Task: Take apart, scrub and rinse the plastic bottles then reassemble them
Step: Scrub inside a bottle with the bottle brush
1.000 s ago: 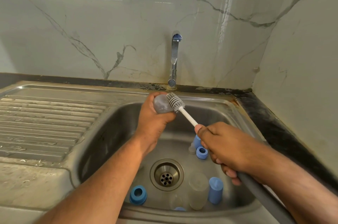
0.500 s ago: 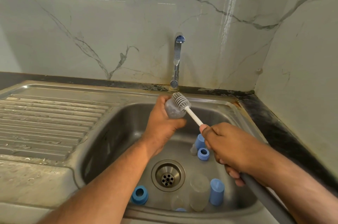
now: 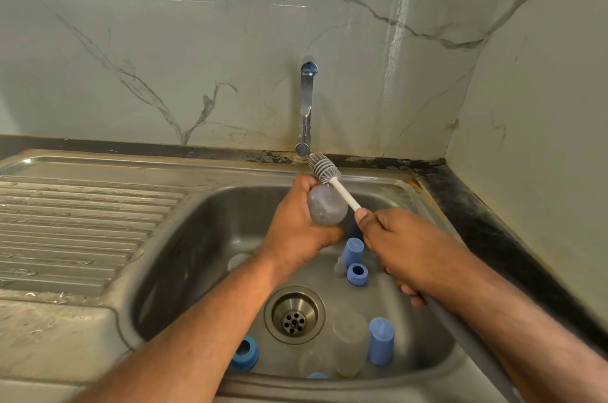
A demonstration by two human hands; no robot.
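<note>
My left hand (image 3: 296, 231) grips a cloudy clear plastic bottle body (image 3: 326, 209) over the steel sink (image 3: 197, 238), its rounded bottom towards me. My right hand (image 3: 404, 248) grips the grey handle of a bottle brush; its white stem (image 3: 345, 195) runs up to the grey bristle head (image 3: 321, 165), which lies against the bottle's far top edge. In the basin lie blue caps (image 3: 353, 251) (image 3: 357, 274) (image 3: 381, 340) (image 3: 245, 353) and another clear bottle body (image 3: 349, 341).
A chrome tap (image 3: 306, 106) stands at the back of the sink, with no water running. The drain (image 3: 294, 315) sits mid-basin. A ribbed draining board (image 3: 75, 228) is on the left. A dark counter edge (image 3: 487, 221) and marble wall close in on the right.
The brush head has slid up and away along the bottle, from its side to its far top edge. My left hand has turned the bottle's bottom more towards me.
</note>
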